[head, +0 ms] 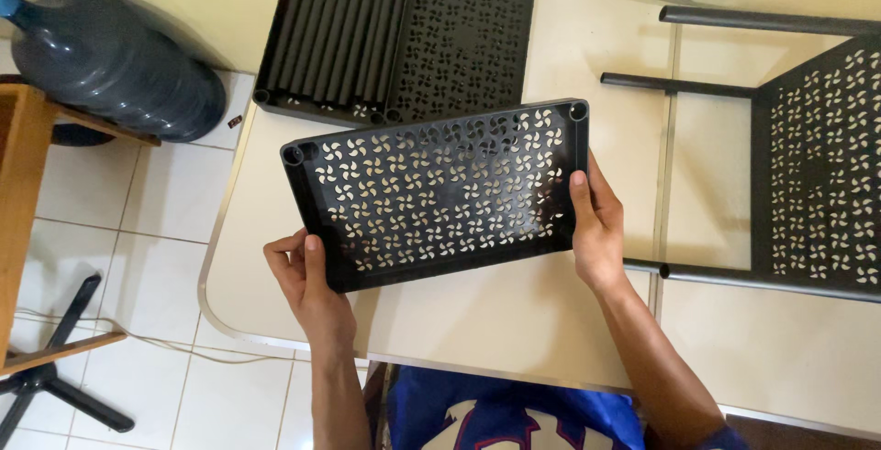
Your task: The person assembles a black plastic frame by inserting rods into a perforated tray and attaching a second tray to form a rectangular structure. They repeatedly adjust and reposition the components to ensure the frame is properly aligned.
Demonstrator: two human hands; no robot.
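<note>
above the cream worktop (514, 312), a black perforated shelf panel (440, 193) was held tilted between both hands. the left hand (307, 276) had its fingers clamped on the panel's near left corner, the right hand (596, 225) gripped its right edge. more black shelf panels (395, 33) lay beyond it.
</note>
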